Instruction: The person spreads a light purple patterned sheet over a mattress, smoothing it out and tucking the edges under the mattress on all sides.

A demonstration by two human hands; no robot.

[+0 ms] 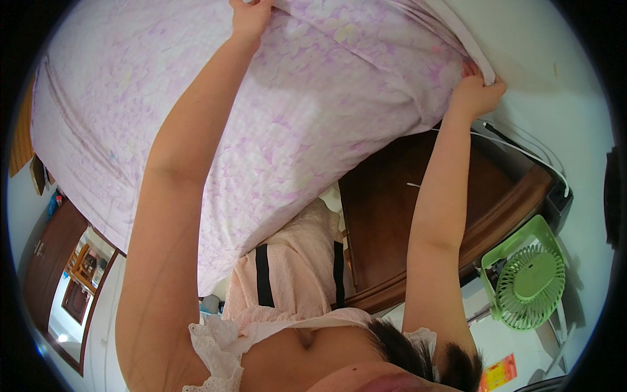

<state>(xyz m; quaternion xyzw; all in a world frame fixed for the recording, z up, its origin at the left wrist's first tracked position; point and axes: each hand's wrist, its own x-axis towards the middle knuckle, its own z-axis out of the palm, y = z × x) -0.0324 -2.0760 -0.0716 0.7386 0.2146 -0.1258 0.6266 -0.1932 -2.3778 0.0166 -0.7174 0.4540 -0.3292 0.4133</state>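
Note:
A pale floral bed sheet [303,122] with lilac and faint yellow blossoms spreads out before me and hangs down toward my legs. My left hand [251,20] is at the top of the view, its fingers curled on a fold of the sheet and partly cut off by the picture's edge. Over by the wall, my right hand [477,95] grips the sheet's pale border, thumb on the outside. The cloth bunches and creases around those fingers. What lies beneath the sheet is hidden.
A dark brown wooden cabinet [382,220] stands under my right forearm. White cables [529,149] run along the wall [543,73] to a black power strip [558,201]. A green fan [531,279] sits beside the cabinet. At far left are a brown door [54,245] and a mirror [81,304].

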